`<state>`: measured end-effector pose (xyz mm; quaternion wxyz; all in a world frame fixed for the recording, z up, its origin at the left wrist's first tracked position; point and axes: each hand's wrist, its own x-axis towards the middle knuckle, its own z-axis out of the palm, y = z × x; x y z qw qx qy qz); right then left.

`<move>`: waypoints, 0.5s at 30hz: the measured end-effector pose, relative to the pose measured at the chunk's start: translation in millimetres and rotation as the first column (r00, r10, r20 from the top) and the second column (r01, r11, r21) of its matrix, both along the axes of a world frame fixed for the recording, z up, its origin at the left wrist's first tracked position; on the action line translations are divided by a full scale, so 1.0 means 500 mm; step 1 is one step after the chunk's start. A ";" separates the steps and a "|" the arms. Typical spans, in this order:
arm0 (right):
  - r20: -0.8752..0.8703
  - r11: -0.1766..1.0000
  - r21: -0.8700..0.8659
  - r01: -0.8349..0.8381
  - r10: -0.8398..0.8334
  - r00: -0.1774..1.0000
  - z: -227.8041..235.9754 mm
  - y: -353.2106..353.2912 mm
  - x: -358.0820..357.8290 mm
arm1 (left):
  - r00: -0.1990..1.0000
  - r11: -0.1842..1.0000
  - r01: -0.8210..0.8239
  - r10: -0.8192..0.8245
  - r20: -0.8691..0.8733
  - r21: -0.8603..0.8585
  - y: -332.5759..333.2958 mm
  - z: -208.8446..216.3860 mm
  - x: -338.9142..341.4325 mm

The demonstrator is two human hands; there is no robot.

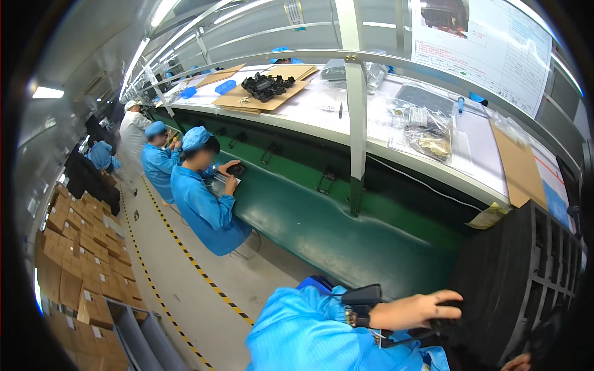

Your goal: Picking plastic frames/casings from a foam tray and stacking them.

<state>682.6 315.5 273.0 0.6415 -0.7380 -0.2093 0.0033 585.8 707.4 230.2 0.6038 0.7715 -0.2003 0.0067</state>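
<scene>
So the left hand (416, 311) had its fingers bent over a dark part (443, 324), probably to steady it, though I couldn't tell if it was properly gripped. The part sat right under the fingertips, beside the black rack (531, 272), whose slots I'd guess keep pieces apart. Right hand (518, 363) was mostly cut off, so no clue there. Farther off, black parts (267, 86) lay on cardboard (291, 99), likely to spare the shelf (331, 120).
</scene>
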 end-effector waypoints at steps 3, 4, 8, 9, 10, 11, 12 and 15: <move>0.191 0.959 -0.219 0.179 -0.138 0.972 -0.065 0.111 -0.055 | 0.923 0.952 -0.302 0.303 0.239 -0.044 0.034 -0.061 0.008; 0.160 0.984 -0.127 0.124 -0.103 0.982 -0.068 0.168 -0.062 | 0.894 0.925 -0.367 0.381 0.237 -0.102 0.044 -0.043 0.006; 0.088 0.965 0.245 -0.089 0.069 0.994 -0.169 0.238 -0.035 | 0.865 0.752 -0.452 0.501 -0.028 -0.479 0.038 -0.025 -0.029; 0.083 0.947 0.308 -0.089 0.067 0.994 -0.155 0.281 -0.038 | 0.849 0.711 -0.517 0.496 -0.181 -0.477 0.043 -0.031 -0.041; 0.061 0.928 0.351 -0.122 0.107 0.992 -0.159 0.304 -0.026 | 0.815 0.670 -0.579 0.477 -0.329 -0.464 0.047 -0.039 -0.048; 0.046 0.907 0.391 -0.159 0.153 0.987 -0.164 0.321 -0.020 | 0.809 0.666 -0.588 0.489 -0.326 -0.460 0.054 -0.060 -0.056; 0.009 0.862 0.434 -0.262 0.287 0.958 -0.189 0.312 0.000 | 0.821 0.658 -0.567 0.497 -0.279 -0.495 0.065 -0.092 -0.059; -0.095 0.862 0.483 -0.153 0.225 0.970 -0.220 0.373 0.012 | 0.835 0.639 -0.551 0.434 -0.339 -0.537 0.088 -0.124 -0.068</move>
